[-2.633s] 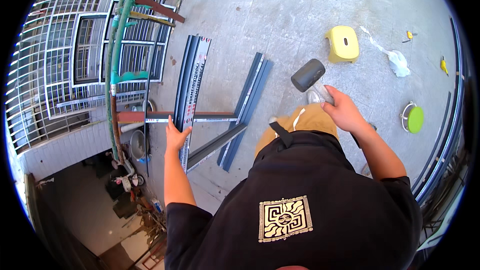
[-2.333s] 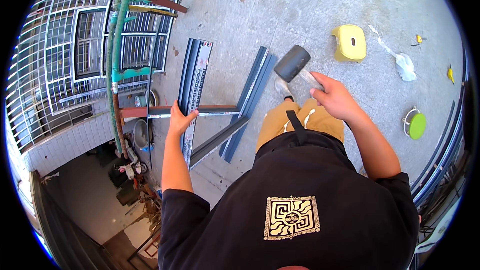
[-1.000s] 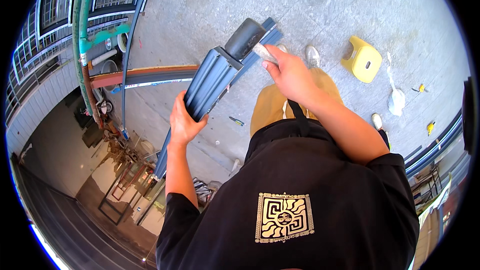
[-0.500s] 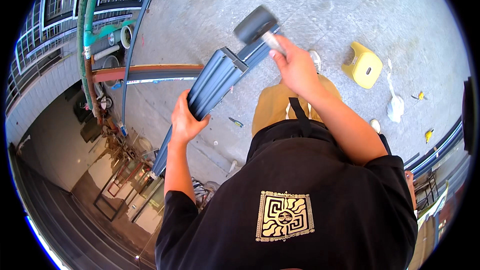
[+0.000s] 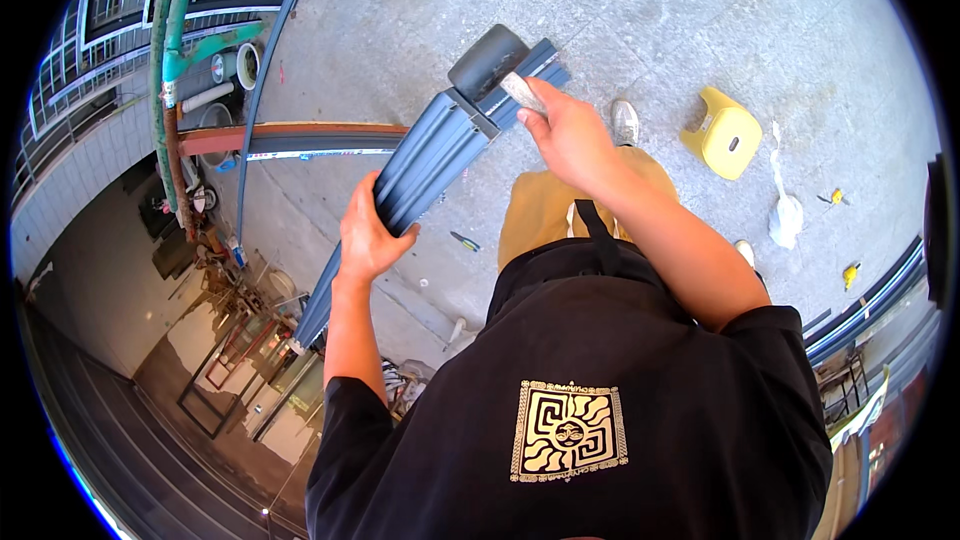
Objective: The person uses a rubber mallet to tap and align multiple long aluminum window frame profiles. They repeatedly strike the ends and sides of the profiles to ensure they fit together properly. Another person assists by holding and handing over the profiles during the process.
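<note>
My right hand (image 5: 573,137) is closed round the short pale handle of a rubber mallet (image 5: 487,61). The mallet's black head is at the upper end of a long grey metal profile (image 5: 440,147), apparently against it. My left hand (image 5: 366,236) grips that profile around its side, thumb on the near face and fingers on the far one. The profile slants from lower left to upper right, its ribbed face and hollow end showing. Beyond its end, more grey profile (image 5: 545,70) sticks out under the mallet and past my right hand; how the pieces join is hidden.
A yellow plastic stool (image 5: 733,143) stands on the concrete floor to the right, near a white plastic bag (image 5: 787,220) and yellow-handled tools (image 5: 851,275). Pliers (image 5: 465,241) lie below the profile. Left are a reddish beam (image 5: 225,140), green pipes (image 5: 180,50) and metal frames (image 5: 120,0).
The mallet has swung left and slightly down onto the profile's end, and my right hand moved left with it. My left hand keeps its hold, nearly in place.
</note>
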A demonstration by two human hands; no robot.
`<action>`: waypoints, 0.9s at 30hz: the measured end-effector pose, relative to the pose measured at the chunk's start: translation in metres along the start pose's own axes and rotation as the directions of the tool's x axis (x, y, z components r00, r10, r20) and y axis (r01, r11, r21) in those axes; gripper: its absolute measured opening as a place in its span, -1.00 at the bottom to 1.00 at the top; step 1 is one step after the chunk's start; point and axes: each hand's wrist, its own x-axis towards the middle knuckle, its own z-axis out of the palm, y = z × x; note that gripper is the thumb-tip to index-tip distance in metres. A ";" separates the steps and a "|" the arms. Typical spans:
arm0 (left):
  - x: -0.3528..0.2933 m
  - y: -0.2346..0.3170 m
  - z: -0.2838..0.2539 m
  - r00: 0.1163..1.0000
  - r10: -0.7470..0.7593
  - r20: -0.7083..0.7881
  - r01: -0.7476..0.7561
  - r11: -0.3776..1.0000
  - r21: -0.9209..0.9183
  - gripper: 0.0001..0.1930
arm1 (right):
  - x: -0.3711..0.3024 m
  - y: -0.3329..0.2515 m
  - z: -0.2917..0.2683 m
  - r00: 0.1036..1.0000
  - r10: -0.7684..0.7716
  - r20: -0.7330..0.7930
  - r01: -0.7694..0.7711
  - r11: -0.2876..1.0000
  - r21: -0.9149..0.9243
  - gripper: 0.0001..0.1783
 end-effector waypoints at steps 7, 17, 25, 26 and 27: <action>0.002 0.007 -0.004 0.999 -0.032 0.024 0.033 0.998 -0.057 0.01 | 0.007 0.003 -0.009 0.991 0.123 -0.059 -0.125 0.992 -0.028 -0.56; 0.005 0.005 -0.003 1.000 -0.010 -0.009 0.009 0.998 -0.066 0.01 | 0.002 -0.013 -0.014 0.988 0.141 -0.070 -0.133 0.986 0.103 -0.57; -0.004 0.004 -0.002 1.000 0.008 -0.019 -0.010 0.997 -0.078 0.00 | 0.004 -0.005 -0.024 0.999 0.006 -0.045 -0.004 0.999 0.034 -0.56; -0.003 0.004 -0.003 1.000 0.005 -0.022 -0.007 0.997 -0.078 0.00 | 0.010 0.001 -0.028 0.995 -0.029 -0.096 0.030 1.000 0.007 -0.53; -0.003 0.004 -0.004 1.000 0.000 -0.018 -0.001 0.997 -0.078 0.00 | 0.010 0.007 -0.032 0.995 -0.032 -0.092 0.032 0.999 0.008 -0.53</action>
